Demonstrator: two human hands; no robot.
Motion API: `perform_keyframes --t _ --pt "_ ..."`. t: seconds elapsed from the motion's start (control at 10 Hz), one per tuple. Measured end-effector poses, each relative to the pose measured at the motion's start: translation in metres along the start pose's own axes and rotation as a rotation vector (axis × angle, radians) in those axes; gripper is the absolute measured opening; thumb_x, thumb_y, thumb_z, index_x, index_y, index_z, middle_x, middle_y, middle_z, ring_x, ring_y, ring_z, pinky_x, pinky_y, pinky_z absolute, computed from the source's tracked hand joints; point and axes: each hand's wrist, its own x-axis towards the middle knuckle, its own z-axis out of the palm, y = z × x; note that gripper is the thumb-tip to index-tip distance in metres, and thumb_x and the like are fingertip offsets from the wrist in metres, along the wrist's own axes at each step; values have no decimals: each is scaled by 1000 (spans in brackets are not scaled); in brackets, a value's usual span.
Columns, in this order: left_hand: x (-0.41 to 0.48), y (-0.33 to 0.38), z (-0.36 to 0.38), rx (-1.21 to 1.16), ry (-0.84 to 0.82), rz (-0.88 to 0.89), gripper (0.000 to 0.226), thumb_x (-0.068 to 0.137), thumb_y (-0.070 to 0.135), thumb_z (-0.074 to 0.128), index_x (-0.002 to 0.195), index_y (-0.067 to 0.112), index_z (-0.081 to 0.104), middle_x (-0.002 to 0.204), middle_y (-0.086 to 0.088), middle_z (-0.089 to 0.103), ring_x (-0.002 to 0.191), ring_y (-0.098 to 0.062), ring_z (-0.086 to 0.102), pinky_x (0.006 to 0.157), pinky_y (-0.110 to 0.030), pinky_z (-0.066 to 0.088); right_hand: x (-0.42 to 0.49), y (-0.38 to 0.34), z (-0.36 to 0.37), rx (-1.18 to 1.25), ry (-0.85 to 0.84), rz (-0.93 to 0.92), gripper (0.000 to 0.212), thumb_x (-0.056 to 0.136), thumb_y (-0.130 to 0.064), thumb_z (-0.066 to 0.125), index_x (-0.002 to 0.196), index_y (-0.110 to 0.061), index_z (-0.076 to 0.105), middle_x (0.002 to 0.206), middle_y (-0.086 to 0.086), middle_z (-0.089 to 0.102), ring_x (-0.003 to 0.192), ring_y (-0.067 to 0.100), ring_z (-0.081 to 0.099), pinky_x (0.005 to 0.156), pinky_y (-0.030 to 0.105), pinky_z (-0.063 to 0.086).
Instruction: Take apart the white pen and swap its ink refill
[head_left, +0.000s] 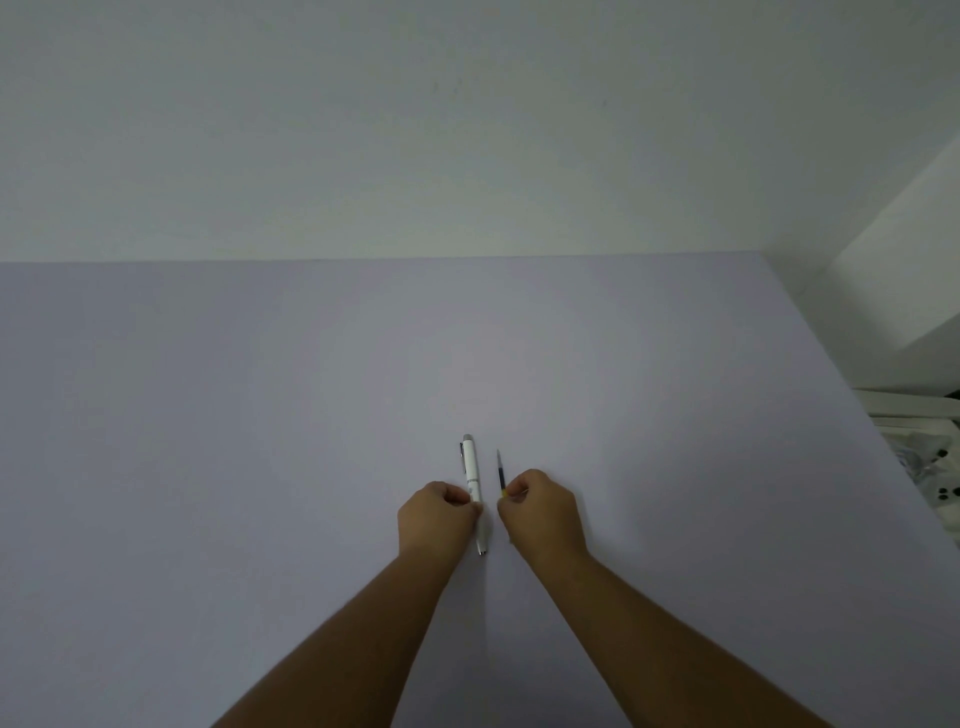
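A white pen (471, 465) with a grey cap end and a clip lies lengthwise on the pale lilac table (260, 415), its metal tip pointing toward me. My left hand (436, 519) pinches the pen around its middle. Just to the right, a thin dark ink refill (501, 470) with a yellowish end points away from me. My right hand (543, 514) holds that refill by its near end between fingertips. The two hands are close together, a small gap apart.
The table's far edge meets a white wall (467, 130). At the right, past the table's slanted edge, stand a white cabinet (904, 291) and a white rack with cluttered items (930, 457).
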Motion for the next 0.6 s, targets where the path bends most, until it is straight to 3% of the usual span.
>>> perform_keyframes --t 0.2,0.4,0.5,0.6 --pt "0 0 0 9 -7 6 16 85 19 67 98 12 70 92 -3 71 77 -14 63 66 -20 46 0 2 1 7 -2 -8 12 83 -14 56 93 -13 62 94 11 69 85 29 66 79 45 57" --pt "-1 1 -1 6 -10 14 14 84 25 68 91 13 70 79 0 67 70 -12 59 61 -19 45 0 3 1 14 14 -16 11 82 -17 58 92 -13 62 92 9 69 84 28 66 78 43 57" --pt "-3 2 -6 14 -33 -10 17 83 30 68 85 13 69 74 1 65 68 -12 57 59 -21 44 -3 2 -2 26 22 -6 11 82 -21 58 90 -14 61 91 8 68 83 27 65 76 42 58" --pt "-6 3 -13 51 -19 2 27 86 34 62 67 14 60 64 0 58 62 -15 53 61 -25 44 -2 -2 -10 33 74 -12 11 84 -24 56 88 -15 61 90 6 68 80 24 63 72 37 56"
